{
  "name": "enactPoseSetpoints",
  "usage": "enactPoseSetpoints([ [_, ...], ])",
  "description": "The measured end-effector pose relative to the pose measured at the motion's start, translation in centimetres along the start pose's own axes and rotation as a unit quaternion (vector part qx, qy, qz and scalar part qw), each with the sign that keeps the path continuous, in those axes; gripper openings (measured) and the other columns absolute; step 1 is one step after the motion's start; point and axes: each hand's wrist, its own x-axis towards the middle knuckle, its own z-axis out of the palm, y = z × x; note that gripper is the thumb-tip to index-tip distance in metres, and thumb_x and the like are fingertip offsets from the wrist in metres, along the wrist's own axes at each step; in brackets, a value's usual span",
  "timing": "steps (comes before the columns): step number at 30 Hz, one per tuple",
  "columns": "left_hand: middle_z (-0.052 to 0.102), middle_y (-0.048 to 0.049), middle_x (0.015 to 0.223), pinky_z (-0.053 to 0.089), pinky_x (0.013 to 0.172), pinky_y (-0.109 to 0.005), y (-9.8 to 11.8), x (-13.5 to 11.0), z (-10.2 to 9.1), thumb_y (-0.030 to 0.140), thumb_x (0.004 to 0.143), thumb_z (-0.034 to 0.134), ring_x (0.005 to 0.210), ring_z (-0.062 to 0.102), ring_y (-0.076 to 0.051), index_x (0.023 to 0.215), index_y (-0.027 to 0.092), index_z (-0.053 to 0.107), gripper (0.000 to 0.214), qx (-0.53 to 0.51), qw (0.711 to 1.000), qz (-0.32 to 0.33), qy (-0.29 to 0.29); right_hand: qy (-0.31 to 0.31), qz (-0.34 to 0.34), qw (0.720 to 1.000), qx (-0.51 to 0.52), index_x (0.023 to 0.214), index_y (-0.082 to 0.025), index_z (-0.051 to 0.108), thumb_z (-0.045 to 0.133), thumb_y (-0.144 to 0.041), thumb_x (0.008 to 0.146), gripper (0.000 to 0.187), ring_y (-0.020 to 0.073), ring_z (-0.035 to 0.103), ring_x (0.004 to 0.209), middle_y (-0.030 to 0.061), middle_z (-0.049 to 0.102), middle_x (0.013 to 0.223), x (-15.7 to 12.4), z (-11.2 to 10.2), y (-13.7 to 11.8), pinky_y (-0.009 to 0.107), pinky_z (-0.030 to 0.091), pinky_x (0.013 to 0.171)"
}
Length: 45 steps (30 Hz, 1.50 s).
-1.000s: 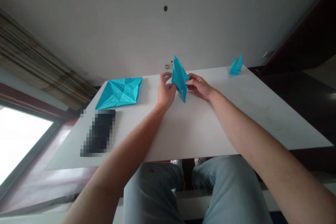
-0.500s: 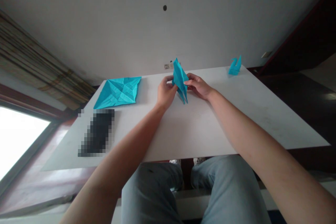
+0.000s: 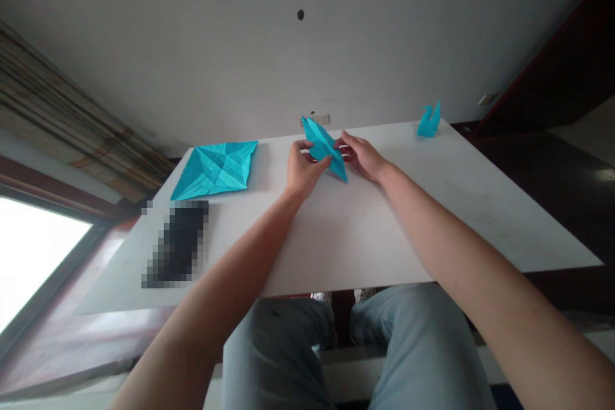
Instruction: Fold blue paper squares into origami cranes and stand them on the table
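A piece of folded blue paper (image 3: 321, 141) is held above the white table, a narrow diamond with points at its upper left and lower right. My left hand (image 3: 303, 170) pinches its left side, thumb across the near face and fingers partly behind it. At the opposite side, my right hand (image 3: 361, 157) has its fingertips on the paper's right edge; some of them are hidden behind it. A creased blue sheet (image 3: 216, 168) lies spread out to the left of my hands. Far to the right stands a blue paper crane (image 3: 429, 122).
The white table (image 3: 355, 237) stands against a grey wall with a socket plate (image 3: 324, 120). A dark, pixelated flat object (image 3: 180, 243) lies at the table's left. My knees are below the front edge. A curtain (image 3: 62, 102) hangs at the left.
The folded paper has turned in my hands: its top now leans left, and the two narrow points hanging below are replaced by a single lower point. My right thumb has lifted off the paper's face.
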Motion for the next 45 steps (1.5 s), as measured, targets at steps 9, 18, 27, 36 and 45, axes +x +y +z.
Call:
enactPoseSetpoints([
  [9, 0.072, 0.0002, 0.105, 0.053, 0.069, -0.019, 0.4, 0.3, 0.1, 0.004, 0.099, 0.072, 0.072, 0.065, -0.006, 0.1, 0.02, 0.069, 0.016, 0.035, 0.995, 0.087, -0.027, 0.024, 0.021, 0.999, -0.043, 0.089, -0.024, 0.071, 0.104, -0.073, 0.065, 0.064, 0.0211, 0.065, 0.094, 0.0004, 0.071, 0.093, -0.6, 0.4, -0.9, 0.034, 0.052, 0.085],
  [18, 0.074, -0.0001, 0.107, 0.053, 0.066, -0.021, 0.5, -0.2, 0.1, 0.008, 0.093, 0.077, 0.072, 0.066, -0.009, 0.134, 0.025, 0.069, 0.044, 0.082, 0.984, 0.143, -0.061, -0.034, 0.015, 0.989, -0.145, 0.091, -0.023, 0.073, 0.103, -0.081, 0.065, 0.071, 0.0216, 0.061, 0.086, 0.0021, 0.071, 0.087, -0.7, 0.5, -1.2, 0.034, 0.048, 0.078],
  [27, 0.074, -0.0006, 0.107, 0.056, 0.069, -0.023, -0.3, 0.1, 0.1, 0.012, 0.097, 0.079, 0.077, 0.072, -0.011, 0.137, 0.025, 0.062, 0.045, 0.089, 0.989, 0.112, -0.039, 0.023, 0.007, 0.995, -0.092, 0.088, -0.024, 0.072, 0.087, -0.049, 0.076, 0.031, 0.0186, 0.058, 0.08, -0.0015, 0.068, 0.082, 0.1, 0.1, 0.0, 0.033, 0.044, 0.075],
  [36, 0.069, 0.0021, 0.102, 0.052, 0.063, -0.022, -0.5, 0.7, -0.3, 0.016, 0.107, 0.075, 0.067, 0.065, -0.008, 0.144, 0.028, 0.061, 0.042, 0.057, 0.994, 0.095, 0.009, 0.031, 0.031, 0.999, -0.001, 0.091, -0.025, 0.073, 0.092, -0.047, 0.075, 0.034, 0.0207, 0.071, 0.092, -0.0007, 0.077, 0.093, 0.0, 0.1, 0.1, 0.037, 0.057, 0.092],
  [45, 0.081, -0.0108, 0.123, 0.065, 0.083, -0.03, -1.0, 0.8, -0.3, 0.056, 0.106, 0.083, 0.098, 0.08, -0.021, 0.129, 0.021, 0.079, 0.042, 0.042, 0.998, 0.041, -0.035, -0.007, 0.001, 1.0, -0.003, 0.093, -0.026, 0.081, 0.101, -0.061, 0.075, 0.045, 0.0201, 0.071, 0.1, -0.0005, 0.08, 0.1, -0.3, -0.3, -0.2, 0.036, 0.054, 0.099],
])
